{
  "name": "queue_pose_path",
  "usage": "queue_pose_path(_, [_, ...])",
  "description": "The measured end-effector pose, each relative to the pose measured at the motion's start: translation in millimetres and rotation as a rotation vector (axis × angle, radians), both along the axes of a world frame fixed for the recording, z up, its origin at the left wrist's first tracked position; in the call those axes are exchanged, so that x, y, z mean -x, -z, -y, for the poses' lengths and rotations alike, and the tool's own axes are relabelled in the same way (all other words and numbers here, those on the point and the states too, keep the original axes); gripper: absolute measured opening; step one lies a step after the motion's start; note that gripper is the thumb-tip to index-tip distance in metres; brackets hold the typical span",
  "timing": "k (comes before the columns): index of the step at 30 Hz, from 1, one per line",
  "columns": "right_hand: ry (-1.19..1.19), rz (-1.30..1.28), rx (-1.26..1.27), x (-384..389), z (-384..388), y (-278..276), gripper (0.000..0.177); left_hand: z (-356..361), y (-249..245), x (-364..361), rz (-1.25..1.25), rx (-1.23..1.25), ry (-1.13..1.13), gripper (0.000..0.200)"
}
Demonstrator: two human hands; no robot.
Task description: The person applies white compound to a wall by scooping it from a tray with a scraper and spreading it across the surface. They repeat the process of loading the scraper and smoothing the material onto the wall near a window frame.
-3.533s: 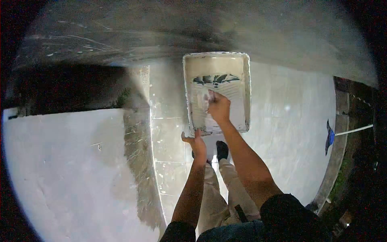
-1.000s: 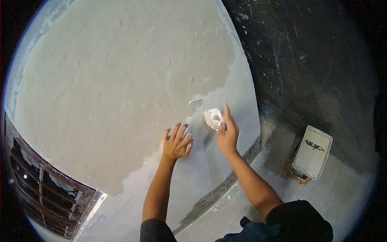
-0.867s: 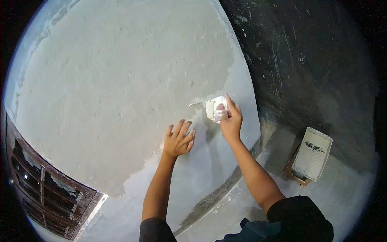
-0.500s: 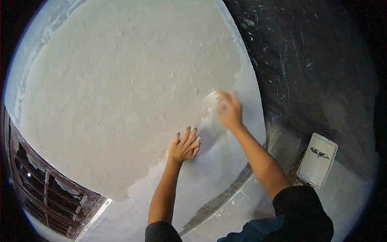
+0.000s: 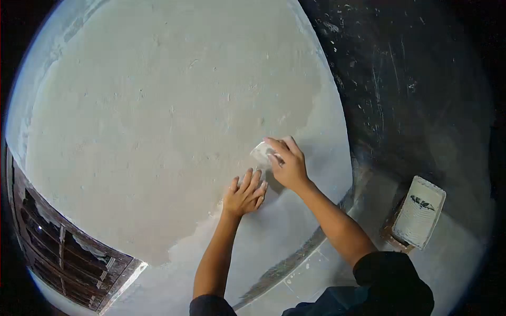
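Fingers [image 5: 276, 146] of the right hand [image 5: 289, 169] close around a small white scraper [image 5: 260, 154], its blade pressed against the pale wall [image 5: 158, 121] right where the smooth white coat meets the rougher grey plaster. Just below and beside it the left hand [image 5: 244, 194] lies palm-down on the wall, fingers spread, holding nothing. Off to the right, well apart, a white paint tray [image 5: 419, 212] sits on the tiled floor [image 5: 316, 263] by a dark wall [image 5: 421, 95]; a wooden window frame [image 5: 63, 247] shows lower left.
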State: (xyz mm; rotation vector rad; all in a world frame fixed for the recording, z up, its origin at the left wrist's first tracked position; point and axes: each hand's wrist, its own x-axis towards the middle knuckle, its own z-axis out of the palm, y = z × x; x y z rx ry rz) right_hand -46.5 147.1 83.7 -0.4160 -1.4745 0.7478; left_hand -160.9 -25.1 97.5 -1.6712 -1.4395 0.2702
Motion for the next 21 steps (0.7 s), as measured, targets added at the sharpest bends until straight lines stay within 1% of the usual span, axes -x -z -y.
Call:
queue_pose_path(1, [-0.059, 0.010, -0.054, 2.2, 4.0, -1.6, 0.037, -0.4, -1.0, 0.2, -0.013, -0.010, -0.005, 0.028])
queue_pose_path(2, [-0.060, 0.010, -0.052, -2.2, -0.2, -2.6, 0.037, -0.8, -1.5, -1.2, -0.014, -0.007, -0.006, 0.028])
queue_pose_path(4, [0.223, -0.075, 0.260, -22.3, -19.4, -10.0, 0.033, -4.4, -2.2, -6.5, -0.008, -0.008, -0.028, 0.028])
queue_pose_path(5, [0.236, -0.083, 0.163, -10.6, -28.0, 10.3, 0.034, -3.3, -1.8, -4.9, -0.007, -0.009, -0.027, 0.028])
queue_pose_path(6, [0.237, -0.082, 0.162, -7.7, -25.1, 8.4, 0.034, -0.9, -1.1, -2.1, -0.007, -0.026, 0.004, 0.028])
queue_pose_path(8, [0.056, -0.060, 0.042, 4.8, -11.0, -1.0, 0.035, -1.2, -0.6, -0.9, -0.006, -0.044, 0.036, 0.028])
queue_pose_path(9, [-0.034, -0.049, -0.018, 7.6, -8.1, -3.3, 0.035, -3.3, -0.4, -1.5, 0.002, -0.030, 0.001, 0.027])
queue_pose_path(10, [-0.034, -0.048, -0.019, 5.8, -10.8, -2.5, 0.035, -4.6, -0.5, -1.9, 0.010, -0.016, -0.035, 0.027])
queue_pose_path(13, [0.135, -0.119, 0.176, -4.7, -24.0, 0.6, 0.038, -4.2, -3.1, -4.0, -0.002, 0.016, -0.046, 0.028])
queue_pose_path(14, [0.135, -0.118, 0.175, -1.2, -19.5, 0.0, 0.038, -4.0, -1.7, 0.0, -0.001, 0.015, -0.045, 0.028])
queue_pose_path(16, [-0.076, -0.046, 0.061, 11.2, 5.9, -9.2, 0.037, -1.9, 1.2, 9.0, -0.008, -0.053, 0.029, 0.029])
queue_pose_path(17, [-0.181, -0.011, 0.005, 13.9, 11.9, -10.9, 0.037, -2.0, 3.2, 8.6, -0.007, -0.051, 0.028, 0.029])
queue_pose_path(18, [-0.075, -0.055, 0.120, 9.9, -0.7, -8.5, 0.037, -3.1, 4.2, 5.8, 0.019, -0.017, -0.009, 0.029])
queue_pose_path(20, [0.263, -0.014, 0.283, -10.4, -23.4, 1.6, 0.037, -3.5, 4.2, -0.3, 0.047, 0.020, -0.047, 0.030])
queue_pose_path(21, [0.262, -0.012, 0.285, -10.0, -15.9, -0.7, 0.037, -2.9, 3.0, -3.9, 0.047, 0.003, -0.013, 0.025])
